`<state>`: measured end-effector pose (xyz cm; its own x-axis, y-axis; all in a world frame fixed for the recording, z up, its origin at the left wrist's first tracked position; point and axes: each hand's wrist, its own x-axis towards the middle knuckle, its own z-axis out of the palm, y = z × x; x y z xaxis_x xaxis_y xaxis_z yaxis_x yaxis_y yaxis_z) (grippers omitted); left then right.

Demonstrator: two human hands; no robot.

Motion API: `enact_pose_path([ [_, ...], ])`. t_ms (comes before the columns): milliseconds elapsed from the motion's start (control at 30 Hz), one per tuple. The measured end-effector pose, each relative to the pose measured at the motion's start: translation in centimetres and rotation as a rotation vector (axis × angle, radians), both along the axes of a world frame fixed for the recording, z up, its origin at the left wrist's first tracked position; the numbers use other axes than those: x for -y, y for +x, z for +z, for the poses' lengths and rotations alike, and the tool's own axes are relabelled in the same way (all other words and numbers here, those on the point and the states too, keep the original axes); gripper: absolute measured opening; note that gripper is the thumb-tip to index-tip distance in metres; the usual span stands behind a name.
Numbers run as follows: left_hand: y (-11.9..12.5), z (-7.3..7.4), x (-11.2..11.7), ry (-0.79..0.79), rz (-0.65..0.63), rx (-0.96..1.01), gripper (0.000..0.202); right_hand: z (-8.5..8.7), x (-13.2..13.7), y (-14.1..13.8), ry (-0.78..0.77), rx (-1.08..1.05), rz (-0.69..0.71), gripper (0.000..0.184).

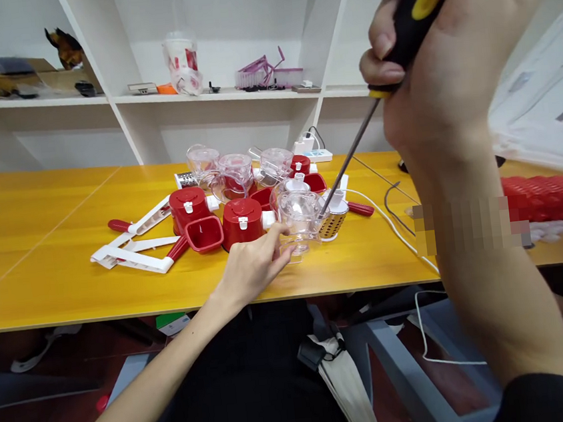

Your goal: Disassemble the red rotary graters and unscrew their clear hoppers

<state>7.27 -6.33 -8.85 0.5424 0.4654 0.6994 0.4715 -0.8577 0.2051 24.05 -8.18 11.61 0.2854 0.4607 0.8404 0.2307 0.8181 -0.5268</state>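
Raised close to the camera, my right hand [429, 81] is wrapped round the black and yellow handle of a screwdriver [355, 146]. Its long metal shaft slants down to the left, and the tip ends at or just beside a clear plastic cup [299, 212]; whether it touches cannot be made out. My left hand [259, 257] grips the near left side of that cup between thumb and fingers. A drum grater [333, 224] lies right behind the cup's right side. Left of it are red housings [242, 220] with white latches and a red square hopper [204, 234].
White folding arms with red handles [136, 243] lie at left on the yellow table [40, 263]. More clear cups [234, 169] stand behind. A white cable [388, 220] runs right, near a red textured roll [552, 199]. White shelves [229, 95] rise behind the table.
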Motion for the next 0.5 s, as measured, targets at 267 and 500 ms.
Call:
enact_pose_path([
  [267, -0.6, -0.2, -1.0, 0.110, -0.102, 0.187, 0.006, -0.3, -1.8, -0.1, 0.188, -0.079, 0.179, 0.045],
  [500, 2.3, -0.3, 1.2, 0.223, -0.010, 0.368, 0.064, 0.1, -1.7, -0.4, 0.141, -0.074, 0.212, 0.016],
])
